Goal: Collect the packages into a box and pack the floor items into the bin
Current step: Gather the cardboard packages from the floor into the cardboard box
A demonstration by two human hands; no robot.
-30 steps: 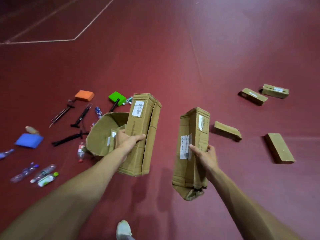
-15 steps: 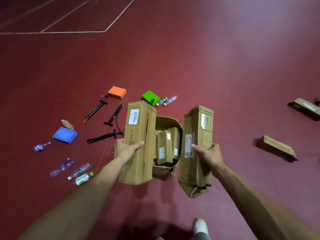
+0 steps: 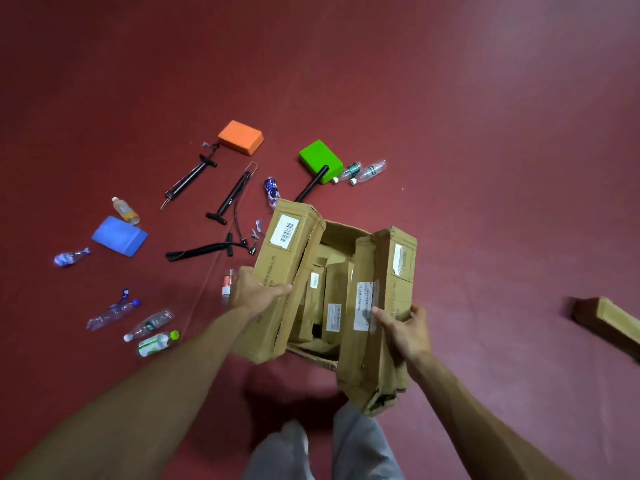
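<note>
An open cardboard box (image 3: 343, 233) stands on the red floor just in front of me, with several long brown packages (image 3: 334, 299) upright inside. My left hand (image 3: 256, 292) grips a long cardboard package (image 3: 280, 271) held over the box's left side. My right hand (image 3: 403, 332) grips a second long package (image 3: 379, 306), torn at its lower end, over the box's right side. One more package (image 3: 606, 322) lies on the floor at the far right.
Scattered to the left on the floor are an orange block (image 3: 240, 136), a green block (image 3: 320, 161), a blue block (image 3: 119, 235), black hand pumps (image 3: 233, 192) and several plastic bottles (image 3: 149, 323). My legs and shoes (image 3: 294, 441) are below the box.
I have stepped up to the box and now look more steeply down on it. Both hands have brought their packages closer over the box. The far packages on the right have left the view.
</note>
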